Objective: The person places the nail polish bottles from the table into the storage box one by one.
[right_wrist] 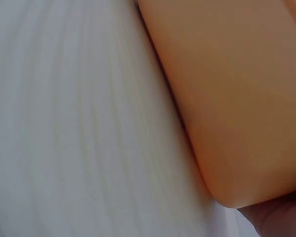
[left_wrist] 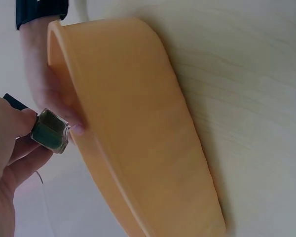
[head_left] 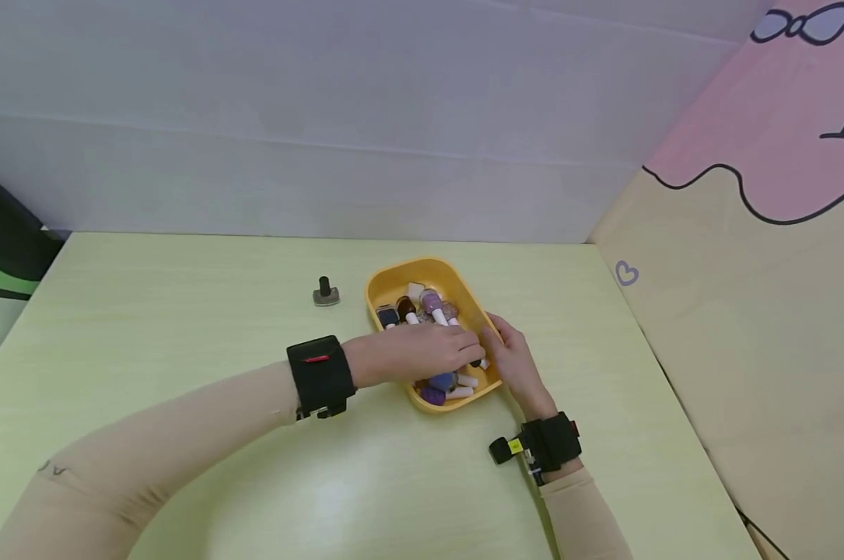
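My left hand reaches over a yellow plastic tub. In the left wrist view, thumb and fingers pinch the black cap of a dark green nail polish bottle, held at the tub's rim. My right hand grips the tub's right side, thumb over the rim. Inside the tub lie several nail polish bottles, among them a purple one, a dark brown one and a blue one. My left hand hides part of the pile.
A grey nail polish bottle with a black cap stands on the pale wooden table, left of the tub. A whitish sheet rises behind the table's back edge, and a panel with painted pink shapes borders the right side.
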`<state>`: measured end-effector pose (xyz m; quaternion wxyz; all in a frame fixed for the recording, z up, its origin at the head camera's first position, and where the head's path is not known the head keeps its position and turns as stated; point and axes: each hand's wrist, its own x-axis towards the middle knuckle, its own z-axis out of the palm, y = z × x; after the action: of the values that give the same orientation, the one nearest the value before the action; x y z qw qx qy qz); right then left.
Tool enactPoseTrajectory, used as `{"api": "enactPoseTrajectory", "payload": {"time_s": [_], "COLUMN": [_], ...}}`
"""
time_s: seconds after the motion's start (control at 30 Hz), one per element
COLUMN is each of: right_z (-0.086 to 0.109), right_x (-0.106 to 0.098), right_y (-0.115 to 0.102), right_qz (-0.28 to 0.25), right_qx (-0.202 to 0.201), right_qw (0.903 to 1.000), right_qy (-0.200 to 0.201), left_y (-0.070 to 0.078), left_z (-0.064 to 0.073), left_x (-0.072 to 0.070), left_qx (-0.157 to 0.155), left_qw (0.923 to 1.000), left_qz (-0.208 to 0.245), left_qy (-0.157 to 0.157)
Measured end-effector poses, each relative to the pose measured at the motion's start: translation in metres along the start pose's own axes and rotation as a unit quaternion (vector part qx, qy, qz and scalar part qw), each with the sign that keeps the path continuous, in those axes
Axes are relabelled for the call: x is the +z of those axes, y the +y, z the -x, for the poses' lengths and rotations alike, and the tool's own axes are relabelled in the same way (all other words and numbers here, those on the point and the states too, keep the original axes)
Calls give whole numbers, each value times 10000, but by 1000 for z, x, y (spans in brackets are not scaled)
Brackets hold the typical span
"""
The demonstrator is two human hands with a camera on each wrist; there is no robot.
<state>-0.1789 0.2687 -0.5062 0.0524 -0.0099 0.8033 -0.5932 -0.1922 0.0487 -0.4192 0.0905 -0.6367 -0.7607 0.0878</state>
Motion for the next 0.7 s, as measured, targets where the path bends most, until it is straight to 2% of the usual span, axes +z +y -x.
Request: {"api": "enactPoseTrajectory", "payload": {"time_s": [0.17,0.37,0.5,0.6,0.7], "right_z": [0,-2,-2,-2,-2], "right_x": [-1,0,0,0,1], "right_y": [1,1,1,0,-1], "right_qz": [-39,-218,-220,-82,1], "right_qx": [-58,-193,-207,-194,-181], "right_qw": [10000,9995,9995,9998,9998], "right_qy": [-48,-80,-59,5,51], "left_y": [-1,-2,1,4,5], "left_z": [-12,-25,-33,-37,-39], "left_x": [5,7,9,12,16], "left_qx": [303,615,1032,1289,1380], "left_qw": [9989,9952,9846,9762,9742], "left_qz": [-148,-610,-1263,-1558,-1587], "left_qy": [-329,-461,-621,-789,-818]}}
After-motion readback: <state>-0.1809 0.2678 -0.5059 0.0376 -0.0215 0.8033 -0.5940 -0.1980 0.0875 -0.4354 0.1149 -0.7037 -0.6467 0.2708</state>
